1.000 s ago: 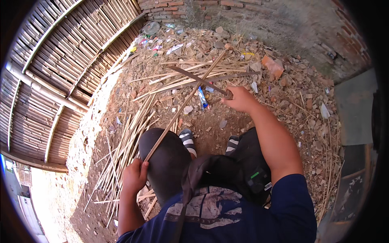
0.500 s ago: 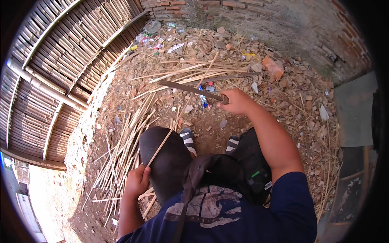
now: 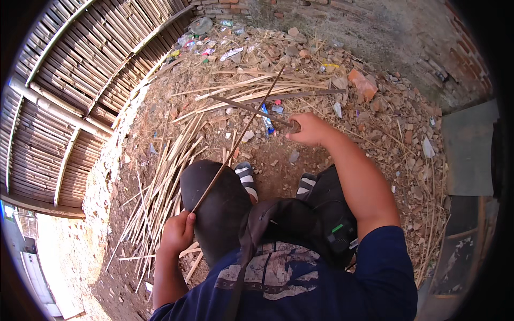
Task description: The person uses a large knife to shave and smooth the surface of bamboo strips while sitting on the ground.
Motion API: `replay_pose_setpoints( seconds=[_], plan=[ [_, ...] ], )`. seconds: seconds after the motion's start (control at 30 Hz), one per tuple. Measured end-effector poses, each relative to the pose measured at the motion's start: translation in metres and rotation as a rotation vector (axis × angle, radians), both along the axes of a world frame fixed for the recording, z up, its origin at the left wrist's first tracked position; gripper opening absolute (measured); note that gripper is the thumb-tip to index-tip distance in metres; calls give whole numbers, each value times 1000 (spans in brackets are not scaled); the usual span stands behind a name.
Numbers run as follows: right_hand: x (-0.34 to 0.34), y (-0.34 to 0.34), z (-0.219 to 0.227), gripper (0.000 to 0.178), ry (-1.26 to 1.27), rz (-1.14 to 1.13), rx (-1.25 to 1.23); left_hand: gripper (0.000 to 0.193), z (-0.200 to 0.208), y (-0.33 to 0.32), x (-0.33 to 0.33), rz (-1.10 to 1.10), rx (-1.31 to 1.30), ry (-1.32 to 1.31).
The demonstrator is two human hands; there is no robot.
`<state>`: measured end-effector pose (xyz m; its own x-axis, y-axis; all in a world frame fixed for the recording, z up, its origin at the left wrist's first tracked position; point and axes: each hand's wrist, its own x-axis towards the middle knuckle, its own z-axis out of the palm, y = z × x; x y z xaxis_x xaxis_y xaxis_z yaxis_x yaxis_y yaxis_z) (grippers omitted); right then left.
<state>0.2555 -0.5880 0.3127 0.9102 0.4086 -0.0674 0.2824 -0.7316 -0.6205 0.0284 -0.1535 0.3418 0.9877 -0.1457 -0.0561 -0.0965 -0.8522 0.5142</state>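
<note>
My left hand [image 3: 178,234] is closed, thumb on top, around the near end of a long thin bamboo strip [image 3: 220,171]. The strip slants up and away over my left knee, its dark side showing. Ahead and to the right, my right hand [image 3: 311,130] grips the handle of a long-bladed knife [image 3: 238,105]. Its narrow blade points left and crosses the strip beyond the knee; whether the two touch I cannot tell. Beside my left leg lies a pile of pale split bamboo strips [image 3: 160,198].
More bamboo strips [image 3: 251,88] lie on the rubble ground ahead, with a brick chunk [image 3: 363,85] and a blue wrapper [image 3: 266,120]. A bamboo slat wall [image 3: 80,69] stands left, a brick wall [image 3: 348,21] at the back, and a grey panel [image 3: 468,150] at right.
The strip in my left hand has turned from its pale side to its dark side. The knife blade has tilted and looks thinner. My right hand has shifted slightly.
</note>
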Motion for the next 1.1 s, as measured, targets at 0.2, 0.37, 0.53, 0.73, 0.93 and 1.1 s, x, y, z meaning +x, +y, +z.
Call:
replay_pose_setpoints(
  seconds=[0.2, 0.37, 0.53, 0.73, 0.93, 1.1],
  plan=[
    [-26, 26, 31, 34, -83, 246, -128, 34, -2, -6, -6, 40, 75, -46],
    [-9, -12, 8, 37, -95, -91, 118, 34, -6, -8, -6, 66, 87, -76],
    [-5, -34, 6, 23, 477, -127, 692, 35, -10, -10, -6, 86, 83, -95],
    [-8, -43, 15, 15, 719, 17, 1263, 34, -23, -7, -9, 70, 70, -187],
    [-18, -23, 22, 16, 881, 130, 1083, 34, -22, -11, -10, 74, 47, -235],
    [-33, 13, 34, 20, 962, 271, 585, 34, -26, -10, -12, 95, 70, -242]
  ],
)
